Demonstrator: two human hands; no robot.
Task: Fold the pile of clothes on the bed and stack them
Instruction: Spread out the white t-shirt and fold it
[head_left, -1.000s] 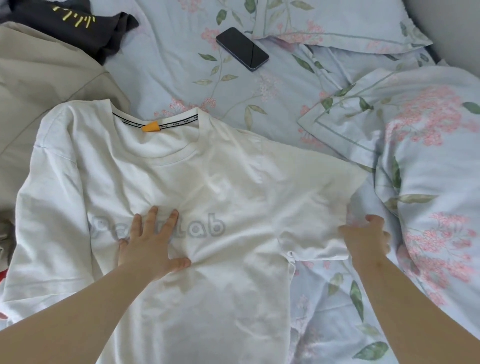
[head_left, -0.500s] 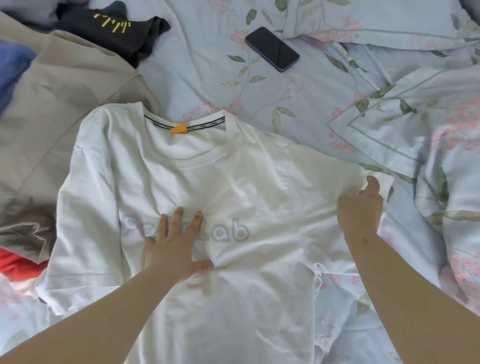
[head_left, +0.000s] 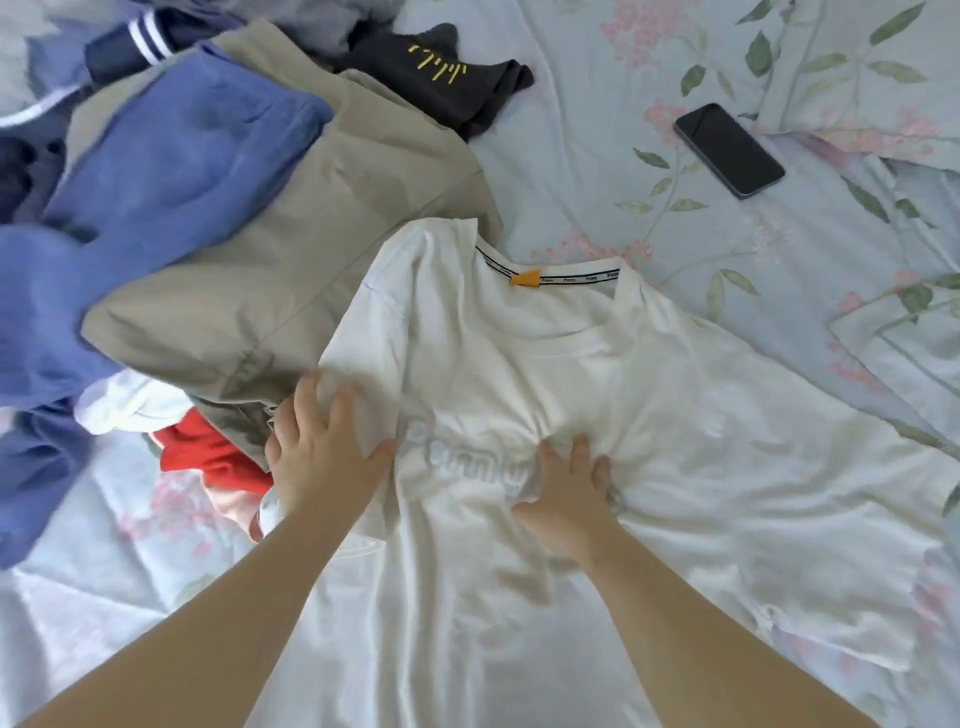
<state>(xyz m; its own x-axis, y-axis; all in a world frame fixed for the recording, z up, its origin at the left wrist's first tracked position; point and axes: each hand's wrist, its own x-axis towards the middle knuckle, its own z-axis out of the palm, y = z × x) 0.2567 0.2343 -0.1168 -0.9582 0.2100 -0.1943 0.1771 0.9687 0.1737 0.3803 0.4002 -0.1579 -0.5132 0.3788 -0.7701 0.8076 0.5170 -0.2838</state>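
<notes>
Head view: the white T-shirt (head_left: 649, 415) lay face up across the near middle of the bed (head_left: 587, 156), collar toward the far edge, its left shoulder overlapping the beige garment (head_left: 322, 249).

Over the last second both hands had shifted. The left hand (head_left: 322, 452) had left the chest and gone out to the shirt's left edge, fingers spread and pressing on the cloth by the sleeve. The right hand (head_left: 566, 499) had let go of the right sleeve hem and come to the middle of the chest, flat, fingers apart, cloth puckering round it. The hands sat near each other but apart, neither clamped on anything. The right sleeve lay spread flat toward the right edge.

That suggested smoothing was done on the right and the first fold would start from the left, with the right hand as anchor.

The unfolded pile, including a blue garment (head_left: 171, 171) and a red garment (head_left: 208, 452), remained at the far left; a phone (head_left: 730, 150) lay far right.
</notes>
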